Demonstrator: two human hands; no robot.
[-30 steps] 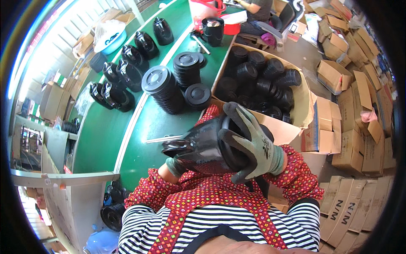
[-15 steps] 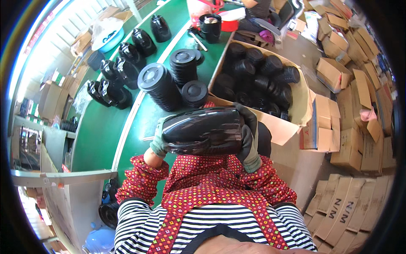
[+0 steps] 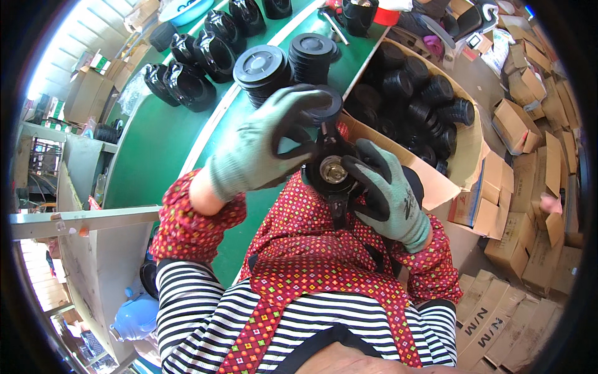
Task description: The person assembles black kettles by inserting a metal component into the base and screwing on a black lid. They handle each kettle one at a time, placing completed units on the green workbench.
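A glossy black jug (image 3: 338,209) stands upright in front of my apron, seen from above, its handle toward me. A shiny silvery neck (image 3: 334,169) shows in its round opening. Gloved in grey-green with dark fingertips, my right hand (image 3: 389,196) wraps the jug's right side, fingers at the rim. My left hand (image 3: 268,140) is raised at the jug's left, its fingers curved and apart, with nothing seen between them. Just beyond it lies a black disc-shaped lid (image 3: 327,105), partly hidden by my fingers. Stacks of ribbed black lids (image 3: 261,65) stand farther back on the green table.
Several glossy black jugs (image 3: 190,87) stand at the table's far left. To the right, an open carton (image 3: 470,165) holds many round black parts. A black container (image 3: 359,17) and a light-coloured rod (image 3: 335,28) are at the back. Cardboard boxes (image 3: 511,227) fill the right side.
The jug has turned from lying sideways between both hands to upright, opening up. My left hand has let go and lifted; my right hand stays on it. The view has shifted.
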